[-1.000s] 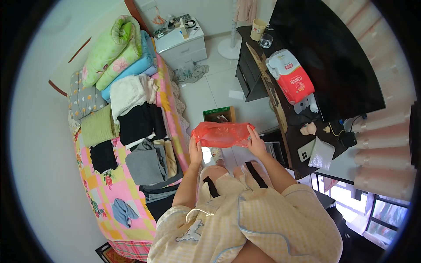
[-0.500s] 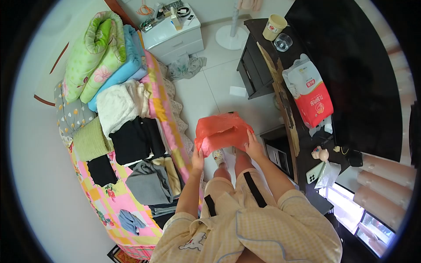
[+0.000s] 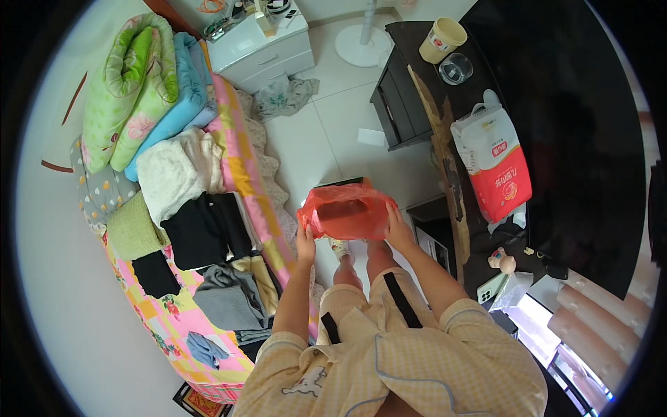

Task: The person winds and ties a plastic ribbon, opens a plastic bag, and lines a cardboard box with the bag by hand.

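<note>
A thin red plastic bag [image 3: 347, 215] hangs spread between my two hands, its mouth open toward me. My left hand [image 3: 306, 242] grips the bag's left edge, and my right hand [image 3: 398, 229] grips its right edge. Beyond the bag's far side shows the dark edge of something [image 3: 351, 182] that I cannot make out. Both hands are in front of my legs, above the tiled floor.
Folded clothes [image 3: 201, 233] and rolled quilts [image 3: 132, 97] lie on the bed [image 3: 250, 194] at the left. A dark cabinet [image 3: 479, 236] at the right bears a red-and-white package [image 3: 495, 163], a cup [image 3: 442, 39] and a phone [image 3: 490, 288]. A white nightstand [image 3: 267, 55] stands at the back.
The bag's mouth has opened wider, and its top edge has spread out between my hands. A dark edge now shows behind it. The view has shifted slightly.
</note>
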A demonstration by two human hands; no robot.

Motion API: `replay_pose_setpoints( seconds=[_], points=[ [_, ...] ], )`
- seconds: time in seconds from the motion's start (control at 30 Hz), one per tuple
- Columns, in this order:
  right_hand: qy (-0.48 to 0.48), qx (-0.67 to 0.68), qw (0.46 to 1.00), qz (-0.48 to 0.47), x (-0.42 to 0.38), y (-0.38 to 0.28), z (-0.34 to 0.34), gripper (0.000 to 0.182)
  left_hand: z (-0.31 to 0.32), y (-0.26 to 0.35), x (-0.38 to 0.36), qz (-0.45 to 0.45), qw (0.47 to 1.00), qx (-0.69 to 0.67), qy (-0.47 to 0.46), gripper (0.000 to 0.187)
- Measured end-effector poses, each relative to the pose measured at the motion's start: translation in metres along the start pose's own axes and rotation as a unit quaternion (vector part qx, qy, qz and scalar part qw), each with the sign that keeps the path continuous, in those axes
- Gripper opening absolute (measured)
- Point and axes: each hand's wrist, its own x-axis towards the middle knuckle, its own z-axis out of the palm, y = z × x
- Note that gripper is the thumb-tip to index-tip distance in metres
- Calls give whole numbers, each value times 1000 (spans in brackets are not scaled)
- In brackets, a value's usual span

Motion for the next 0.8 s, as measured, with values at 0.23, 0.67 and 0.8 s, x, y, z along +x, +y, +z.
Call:
replay_pose_setpoints(
  seconds=[0.23,0.67,0.8],
  points=[
    [-1,40,999,-1,18,13,9,56,3,12,24,-226,963,-7,-148,37],
    [90,102,990,-22,26,-2,18,41,13,91,7,284,874,370,132,36],
    [95,118,987,-62,33,-2,17,44,42,50,22,382,847,329,-169,28]
  ],
)
